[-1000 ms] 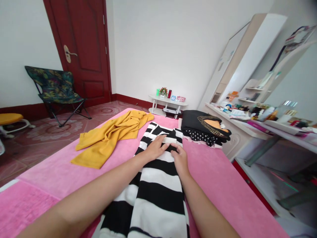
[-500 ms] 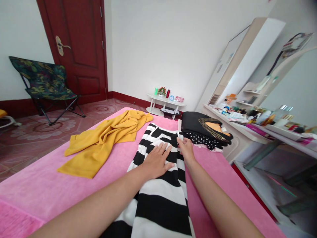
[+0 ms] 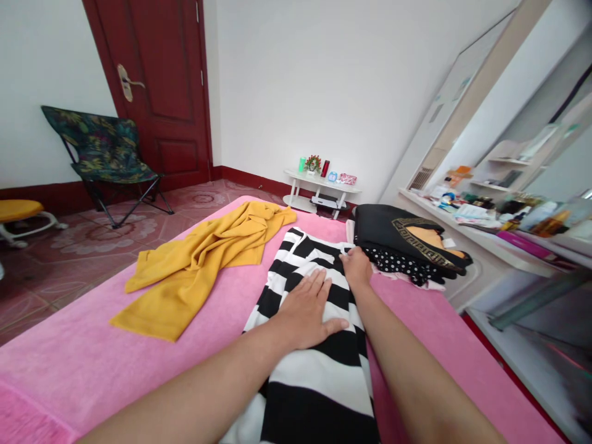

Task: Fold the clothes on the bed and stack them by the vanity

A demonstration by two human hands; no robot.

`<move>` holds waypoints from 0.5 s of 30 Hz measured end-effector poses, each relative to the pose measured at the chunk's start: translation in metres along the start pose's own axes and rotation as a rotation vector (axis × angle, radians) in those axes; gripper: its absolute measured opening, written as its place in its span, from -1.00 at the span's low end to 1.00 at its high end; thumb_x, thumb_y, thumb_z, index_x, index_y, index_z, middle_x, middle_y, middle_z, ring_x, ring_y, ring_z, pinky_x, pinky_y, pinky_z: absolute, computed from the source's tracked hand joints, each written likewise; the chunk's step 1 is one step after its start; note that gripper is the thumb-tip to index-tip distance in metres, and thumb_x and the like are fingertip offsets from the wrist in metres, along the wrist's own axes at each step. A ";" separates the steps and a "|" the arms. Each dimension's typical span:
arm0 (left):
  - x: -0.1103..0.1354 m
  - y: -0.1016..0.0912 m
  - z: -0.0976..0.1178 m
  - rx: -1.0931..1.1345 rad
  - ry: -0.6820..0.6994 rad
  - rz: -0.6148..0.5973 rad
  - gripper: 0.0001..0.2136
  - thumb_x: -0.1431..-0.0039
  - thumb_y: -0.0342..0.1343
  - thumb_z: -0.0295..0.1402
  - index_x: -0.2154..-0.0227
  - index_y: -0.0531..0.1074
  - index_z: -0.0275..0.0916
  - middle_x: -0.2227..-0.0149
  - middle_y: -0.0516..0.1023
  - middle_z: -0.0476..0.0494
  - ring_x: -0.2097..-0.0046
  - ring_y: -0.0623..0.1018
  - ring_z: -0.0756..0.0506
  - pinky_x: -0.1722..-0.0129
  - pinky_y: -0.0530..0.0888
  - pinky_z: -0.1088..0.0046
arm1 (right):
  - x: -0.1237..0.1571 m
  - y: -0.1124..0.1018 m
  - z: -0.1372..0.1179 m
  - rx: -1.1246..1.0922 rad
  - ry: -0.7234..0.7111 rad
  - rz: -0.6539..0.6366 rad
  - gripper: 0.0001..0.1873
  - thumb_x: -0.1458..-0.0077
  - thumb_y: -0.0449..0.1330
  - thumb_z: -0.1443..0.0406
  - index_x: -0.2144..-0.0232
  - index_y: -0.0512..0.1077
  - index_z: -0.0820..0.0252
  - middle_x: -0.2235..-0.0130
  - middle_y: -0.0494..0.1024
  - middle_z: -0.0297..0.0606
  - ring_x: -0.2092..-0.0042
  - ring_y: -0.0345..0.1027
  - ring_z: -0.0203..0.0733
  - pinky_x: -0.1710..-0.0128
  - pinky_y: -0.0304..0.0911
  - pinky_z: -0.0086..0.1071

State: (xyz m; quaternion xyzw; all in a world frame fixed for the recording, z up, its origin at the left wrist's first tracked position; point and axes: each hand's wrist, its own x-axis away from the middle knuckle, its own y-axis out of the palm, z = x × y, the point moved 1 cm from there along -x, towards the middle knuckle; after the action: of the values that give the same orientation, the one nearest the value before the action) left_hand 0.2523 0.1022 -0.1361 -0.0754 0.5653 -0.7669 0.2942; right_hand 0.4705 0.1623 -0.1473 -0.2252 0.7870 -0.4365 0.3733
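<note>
A garment with broad black and white stripes (image 3: 321, 376) lies lengthwise on the pink bedspread (image 3: 194, 370), partly folded, its near end out of frame. My left hand (image 3: 308, 311) rests flat on its middle, fingers stretched and thumb out to the right. At the far right edge of the cloth my right hand (image 3: 357, 268) is closed, its curled fingers gripping the border of the striped fabric. The fingertips are partly hidden. Just beyond that hand sits a stack of folded clothes, a black top with a gold pattern (image 3: 379, 225) uppermost.
Yellow trousers (image 3: 198, 265) lie spread out on the left of the bed. A dressing table (image 3: 481, 228) crowded with bottles stands along the right side. Beyond the bed are a small white shelf table (image 3: 319, 180), a folding chair (image 3: 108, 148) and a red door (image 3: 157, 80).
The view has turned slightly left, so the scene sits further right. My right fingers have curled in more at the cloth's edge; my left hand still lies flat on the stripes.
</note>
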 end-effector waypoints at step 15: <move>-0.001 0.009 -0.005 -0.013 -0.064 -0.006 0.00 -0.03 -0.35 0.32 -0.28 -0.11 -0.49 -0.34 -0.29 -0.38 -0.33 -0.30 -0.30 -0.29 -0.21 0.11 | 0.017 0.013 -0.008 0.117 -0.383 -0.485 -0.37 -0.25 -0.34 -0.04 -0.27 0.00 -0.03 -0.35 -0.13 -0.27 -0.35 -0.37 0.00 -0.24 -0.28 0.10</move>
State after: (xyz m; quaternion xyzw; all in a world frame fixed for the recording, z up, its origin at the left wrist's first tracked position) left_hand 0.2546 0.1051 -0.1455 -0.1038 0.5603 -0.7613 0.3094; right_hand 0.4535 0.1618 -0.1620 -0.4625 0.5995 -0.5068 0.4121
